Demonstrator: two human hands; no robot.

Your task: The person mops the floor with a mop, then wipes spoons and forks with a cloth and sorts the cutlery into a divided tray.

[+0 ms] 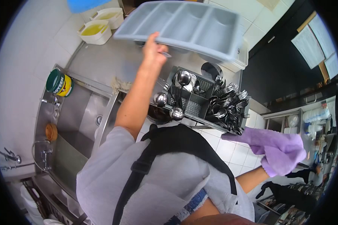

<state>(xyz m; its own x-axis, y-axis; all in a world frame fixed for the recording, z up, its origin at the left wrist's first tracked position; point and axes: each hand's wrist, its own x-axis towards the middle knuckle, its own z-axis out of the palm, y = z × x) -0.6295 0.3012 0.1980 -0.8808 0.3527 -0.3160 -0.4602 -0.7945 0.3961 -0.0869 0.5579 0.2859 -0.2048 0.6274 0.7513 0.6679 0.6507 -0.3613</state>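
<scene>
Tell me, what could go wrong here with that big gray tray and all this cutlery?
The gray tray seems gripped only near its front edge by the left hand, so it might tip or slip.

The ladles poke out over the front of the dark cutlery rack, so the nearby arm could knock them.

The purple cloth reaches close to the rack's crowded forks and spoons; it could snag and pull some out.

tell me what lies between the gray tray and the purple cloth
In the head view, a dark rack of cutlery lies between the gray tray and the purple cloth; a round black object also sits there, nearer the tray.
</scene>
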